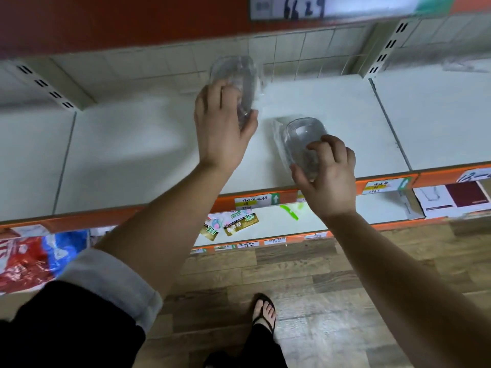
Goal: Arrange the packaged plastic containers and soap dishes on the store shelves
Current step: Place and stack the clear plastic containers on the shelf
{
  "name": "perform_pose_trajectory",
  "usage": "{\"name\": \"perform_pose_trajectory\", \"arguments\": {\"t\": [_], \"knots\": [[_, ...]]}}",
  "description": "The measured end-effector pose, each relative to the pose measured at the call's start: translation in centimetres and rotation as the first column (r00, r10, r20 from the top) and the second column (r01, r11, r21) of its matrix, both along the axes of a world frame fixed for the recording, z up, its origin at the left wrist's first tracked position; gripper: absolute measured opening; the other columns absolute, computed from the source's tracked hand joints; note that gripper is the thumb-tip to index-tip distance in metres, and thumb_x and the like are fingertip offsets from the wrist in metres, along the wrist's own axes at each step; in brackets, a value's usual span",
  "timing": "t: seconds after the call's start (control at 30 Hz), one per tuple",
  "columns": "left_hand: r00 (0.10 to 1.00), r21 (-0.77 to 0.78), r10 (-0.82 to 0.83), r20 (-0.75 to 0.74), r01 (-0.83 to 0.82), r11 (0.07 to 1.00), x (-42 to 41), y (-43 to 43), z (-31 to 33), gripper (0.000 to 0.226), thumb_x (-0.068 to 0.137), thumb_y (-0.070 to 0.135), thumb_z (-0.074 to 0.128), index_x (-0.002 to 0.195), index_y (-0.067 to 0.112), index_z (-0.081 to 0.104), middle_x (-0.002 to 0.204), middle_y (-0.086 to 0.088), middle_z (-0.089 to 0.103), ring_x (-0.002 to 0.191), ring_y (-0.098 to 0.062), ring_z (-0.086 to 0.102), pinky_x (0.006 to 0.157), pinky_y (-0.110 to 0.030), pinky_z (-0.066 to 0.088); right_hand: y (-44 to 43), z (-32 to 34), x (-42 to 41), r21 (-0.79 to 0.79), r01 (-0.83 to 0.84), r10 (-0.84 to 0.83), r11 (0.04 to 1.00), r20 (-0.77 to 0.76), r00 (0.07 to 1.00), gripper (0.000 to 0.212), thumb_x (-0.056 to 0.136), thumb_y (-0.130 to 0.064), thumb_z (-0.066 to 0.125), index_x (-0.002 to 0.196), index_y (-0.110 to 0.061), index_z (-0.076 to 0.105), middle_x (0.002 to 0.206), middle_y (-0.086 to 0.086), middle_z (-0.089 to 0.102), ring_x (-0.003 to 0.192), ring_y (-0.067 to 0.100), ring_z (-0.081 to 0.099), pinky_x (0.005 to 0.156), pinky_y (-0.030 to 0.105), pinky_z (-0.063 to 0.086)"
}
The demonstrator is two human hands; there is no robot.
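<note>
Packaged plastic container (235, 73) is gripped in the curled left hand (221, 128) near the back of the white shelf (132, 155), while a second container (301, 136) is pinched by the right hand (328, 179) near the front edge; neither is released, so arranging appears barely begun.

Clear soap dishes (303, 139), white shelf (132, 160), orange shelf edge (385, 181).

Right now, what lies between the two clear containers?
Bare shelf only: far container in left hand, near container in right hand; head view.
</note>
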State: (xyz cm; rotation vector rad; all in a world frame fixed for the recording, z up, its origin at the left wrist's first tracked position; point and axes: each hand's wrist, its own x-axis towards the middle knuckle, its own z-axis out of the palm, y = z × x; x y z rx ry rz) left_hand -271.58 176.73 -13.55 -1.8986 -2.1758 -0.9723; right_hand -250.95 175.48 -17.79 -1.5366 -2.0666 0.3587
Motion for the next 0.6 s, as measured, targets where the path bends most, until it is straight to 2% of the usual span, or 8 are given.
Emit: {"name": "perform_pose_trajectory", "arguments": {"t": [0.3,0.5,0.6], "knots": [[0.995,0.020,0.017,0.103,-0.019,1.000,1.2,-13.4,1.8,0.030,0.083,0.026,0.068,0.096,-0.001,0.062,0.122,-0.020,0.058,0.117,-0.039,0.053,0.103,-0.042,0.037,-8.5,4.6,0.2,0.006,0.065,-0.065,0.998,-0.060,0.996,0.043,0.084,-0.034,0.072,0.116,-0.008,0.060,0.131,0.014,0.052,0.112,0.039,0.045,0.088,0.040,0.041],[0.996,0.048,-0.040,0.081,0.036,0.998,0.7,-20.8,6.9,0.034,0.086,0.035,0.062,0.098,0.003,0.062,0.124,-0.017,0.057,0.119,-0.038,0.050,0.102,-0.047,0.042,-14.8,9.9,-0.1,0.024,0.050,-0.047,0.998,-0.096,0.994,0.045,0.085,-0.040,0.062,0.116,-0.007,0.059,0.132,0.015,0.050,0.116,0.040,0.044,0.095,0.038,0.035],[0.996,0.062,-0.069,0.056,0.065,0.996,0.3,-24.1,9.4,0.035,0.088,0.037,0.061,0.100,0.004,0.061,0.126,-0.016,0.055,0.122,-0.038,0.048,0.102,-0.049,0.041,-17.5,13.0,-0.5,0.055,0.047,-0.041,0.997,-0.104,0.994,0.047,0.086,-0.044,0.058,0.116,-0.007,0.059,0.132,0.016,0.050,0.113,0.040,0.045,0.095,0.043,0.038]]}}
